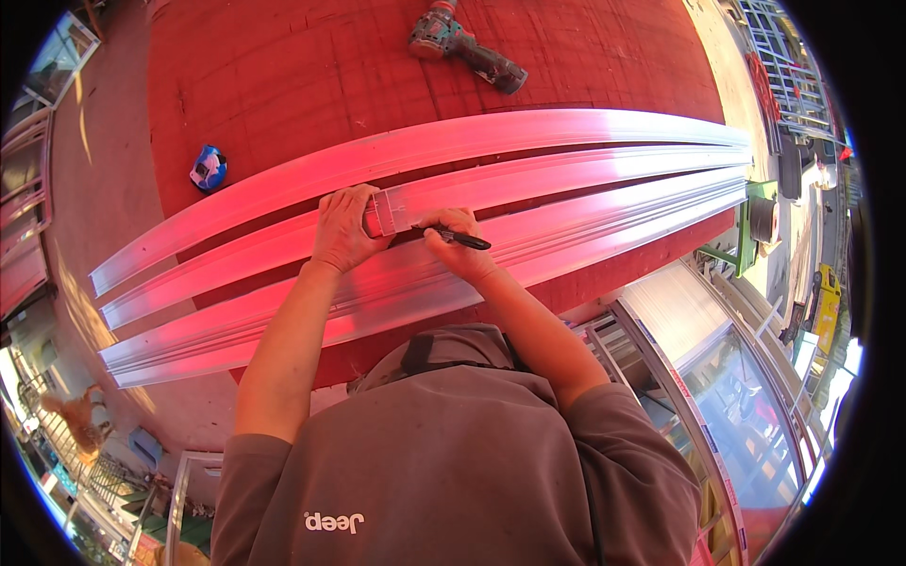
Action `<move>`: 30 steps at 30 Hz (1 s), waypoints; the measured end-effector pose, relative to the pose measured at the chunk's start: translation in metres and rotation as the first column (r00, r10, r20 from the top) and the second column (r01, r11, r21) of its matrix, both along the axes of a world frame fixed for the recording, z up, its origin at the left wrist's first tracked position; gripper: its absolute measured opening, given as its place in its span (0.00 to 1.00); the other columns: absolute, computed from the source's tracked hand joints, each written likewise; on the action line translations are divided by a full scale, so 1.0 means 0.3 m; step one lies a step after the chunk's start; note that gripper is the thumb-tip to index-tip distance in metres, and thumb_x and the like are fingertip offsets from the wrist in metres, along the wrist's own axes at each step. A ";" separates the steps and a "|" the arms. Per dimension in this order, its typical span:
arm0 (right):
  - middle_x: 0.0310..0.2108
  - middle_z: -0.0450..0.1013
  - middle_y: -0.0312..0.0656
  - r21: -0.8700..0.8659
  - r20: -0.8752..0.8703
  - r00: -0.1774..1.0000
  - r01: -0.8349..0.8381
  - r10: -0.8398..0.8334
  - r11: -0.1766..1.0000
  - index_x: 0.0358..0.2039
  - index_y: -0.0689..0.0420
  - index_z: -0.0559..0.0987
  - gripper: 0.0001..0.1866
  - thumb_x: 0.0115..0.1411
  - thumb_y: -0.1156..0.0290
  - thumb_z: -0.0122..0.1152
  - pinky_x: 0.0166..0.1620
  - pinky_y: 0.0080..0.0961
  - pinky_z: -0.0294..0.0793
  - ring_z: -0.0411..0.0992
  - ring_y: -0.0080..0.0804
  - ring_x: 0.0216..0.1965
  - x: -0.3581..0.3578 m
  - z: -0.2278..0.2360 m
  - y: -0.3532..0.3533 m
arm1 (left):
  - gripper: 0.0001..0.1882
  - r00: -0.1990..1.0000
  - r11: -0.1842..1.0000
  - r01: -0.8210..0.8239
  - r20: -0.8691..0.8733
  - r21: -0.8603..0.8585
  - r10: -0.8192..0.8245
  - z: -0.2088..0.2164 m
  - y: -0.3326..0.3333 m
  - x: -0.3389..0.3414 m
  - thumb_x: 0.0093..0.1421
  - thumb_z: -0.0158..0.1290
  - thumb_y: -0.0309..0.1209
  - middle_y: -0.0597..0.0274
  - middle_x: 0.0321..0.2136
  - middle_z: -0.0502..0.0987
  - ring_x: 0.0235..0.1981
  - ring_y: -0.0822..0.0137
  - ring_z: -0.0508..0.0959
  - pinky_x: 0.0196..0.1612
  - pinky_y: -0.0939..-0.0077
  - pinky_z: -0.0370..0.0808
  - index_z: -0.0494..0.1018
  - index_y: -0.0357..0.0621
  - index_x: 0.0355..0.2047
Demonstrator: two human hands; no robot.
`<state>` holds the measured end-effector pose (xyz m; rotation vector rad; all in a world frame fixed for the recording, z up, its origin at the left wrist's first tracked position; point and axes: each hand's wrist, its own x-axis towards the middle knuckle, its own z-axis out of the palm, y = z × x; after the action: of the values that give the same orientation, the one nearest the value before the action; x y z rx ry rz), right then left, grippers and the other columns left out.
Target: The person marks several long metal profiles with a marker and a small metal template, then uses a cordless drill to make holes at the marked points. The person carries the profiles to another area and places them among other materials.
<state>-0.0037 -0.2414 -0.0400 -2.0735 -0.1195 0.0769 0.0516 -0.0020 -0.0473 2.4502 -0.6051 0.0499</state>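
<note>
Several long silvery metal profiles (538,130) lie side by side on a red-topped table, tinted pink by the light. My left hand (345,228) is closed on a short, box-shaped piece of profile (385,213), pressing it across the middle length. In my right hand (455,255) is a black marker pen (466,240), pinched between the fingers. Its tip points left, close beside the short piece; whether it touches the metal I cannot tell.
A teal and black cordless power tool (467,49) lies on the red tabletop (283,71) beyond the profiles. Farther left is a blue and white tape measure (209,168). Framed glass panels (741,406) stand at the lower right, near a green stand (758,222).
</note>
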 end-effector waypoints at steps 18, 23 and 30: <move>0.34 0.82 0.37 -0.033 0.123 0.992 0.018 -0.013 0.999 0.35 0.52 0.86 0.07 0.55 0.73 0.65 0.55 0.36 0.70 0.79 0.38 0.41 0.005 -0.008 0.012 | 0.40 0.999 1.000 -0.001 -0.038 -0.002 0.001 0.010 0.000 0.000 0.45 0.75 0.45 0.60 0.50 0.79 0.56 0.55 0.76 0.60 0.57 0.67 0.71 0.51 0.56; 0.34 0.82 0.38 -0.017 0.091 0.996 0.018 -0.016 1.000 0.35 0.53 0.85 0.07 0.55 0.72 0.65 0.55 0.37 0.70 0.79 0.39 0.41 0.004 -0.010 0.010 | 0.40 0.999 1.000 -0.002 -0.039 -0.008 0.002 0.014 -0.001 0.001 0.44 0.75 0.45 0.61 0.50 0.79 0.56 0.55 0.76 0.60 0.57 0.67 0.71 0.52 0.56; 0.35 0.81 0.36 0.271 -0.212 0.963 0.219 -0.164 0.937 0.40 0.58 0.82 0.06 0.62 0.75 0.63 0.46 0.26 0.75 0.76 0.24 0.38 0.007 -0.009 0.005 | 0.39 0.999 0.999 -0.008 -0.034 -0.032 0.007 0.009 0.000 0.002 0.44 0.75 0.43 0.61 0.50 0.79 0.56 0.55 0.77 0.60 0.57 0.67 0.72 0.52 0.56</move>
<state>-0.0016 -0.2398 -0.0428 -1.7608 0.1793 0.1256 0.0522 -0.0019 -0.0446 2.4169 -0.5759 0.0209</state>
